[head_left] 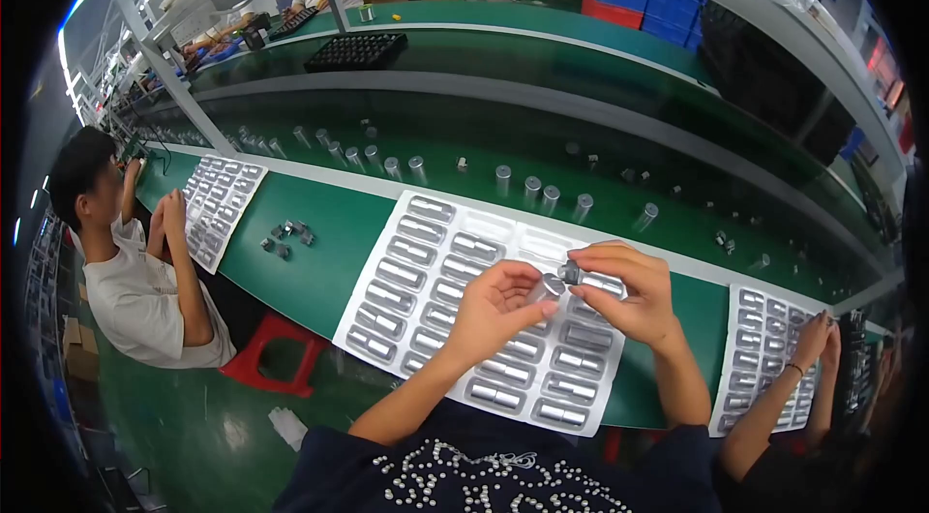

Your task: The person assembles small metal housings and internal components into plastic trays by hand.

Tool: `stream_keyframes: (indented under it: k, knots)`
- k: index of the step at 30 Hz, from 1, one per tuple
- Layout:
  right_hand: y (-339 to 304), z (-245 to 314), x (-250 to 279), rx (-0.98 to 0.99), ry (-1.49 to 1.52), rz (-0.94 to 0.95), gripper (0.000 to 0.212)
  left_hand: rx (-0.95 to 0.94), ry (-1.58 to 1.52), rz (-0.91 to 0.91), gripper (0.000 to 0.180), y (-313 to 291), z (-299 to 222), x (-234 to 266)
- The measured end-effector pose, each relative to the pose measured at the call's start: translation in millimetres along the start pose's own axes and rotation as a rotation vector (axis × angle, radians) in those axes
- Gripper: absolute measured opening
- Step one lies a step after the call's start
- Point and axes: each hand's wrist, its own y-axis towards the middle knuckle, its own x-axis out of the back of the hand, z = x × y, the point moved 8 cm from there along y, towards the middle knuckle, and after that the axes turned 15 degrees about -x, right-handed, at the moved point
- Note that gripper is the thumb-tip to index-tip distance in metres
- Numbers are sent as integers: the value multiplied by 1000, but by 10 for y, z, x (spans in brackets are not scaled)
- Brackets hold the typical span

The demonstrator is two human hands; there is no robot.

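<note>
My left hand [503, 308] is closed around a silver metal cylinder [550, 287], its round end tilted up toward my right hand. Between the thumb and fingers of my right hand [624, 292] is a small dark grey part [570, 273], held right by the cylinder's end. Whether the two pieces touch I cannot tell. Both hands are over a white moulded tray [489, 225], where silver cylinders lie on their sides in rows. A few pockets at its far edge hold nothing.
Beyond the tray, upright cylinders [552, 198] and small parts stand along a dark green belt. Several small grey parts [288, 235] lie on the bench at left. Co-workers sit either side with similar trays [224, 223]. A red stool [276, 354] is at left.
</note>
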Motion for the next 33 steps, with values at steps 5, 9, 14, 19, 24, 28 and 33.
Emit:
stream_keyframes:
  k: [5, 9, 14, 19, 24, 28, 33]
  knots:
    - [-90, 226, 18, 239, -183, 75, 34, 118, -288, -75, 28, -8, 136, -125]
    - [-110, 245, -10, 265, -215, 91, 31, 200, -448, -148, 29, -52, 246, -115]
    - [-141, 248, -86, 266, -207, 184, 31, 238, -438, -112, 31, -70, 263, -133]
    - [-179, 279, -133, 295, -309, 237, 31, 369, -502, -84, 30, -90, 389, -145]
    - [-168, 227, -176, 268, -343, 268, 30, 439, -558, -87, 30, -115, 524, -147]
    - [-135, 216, -218, 254, -381, 205, 28, 390, -479, -81, 34, -70, 511, -100]
    - [-127, 145, -225, 282, -429, 143, 34, 223, -189, -30, 47, 52, 213, -128]
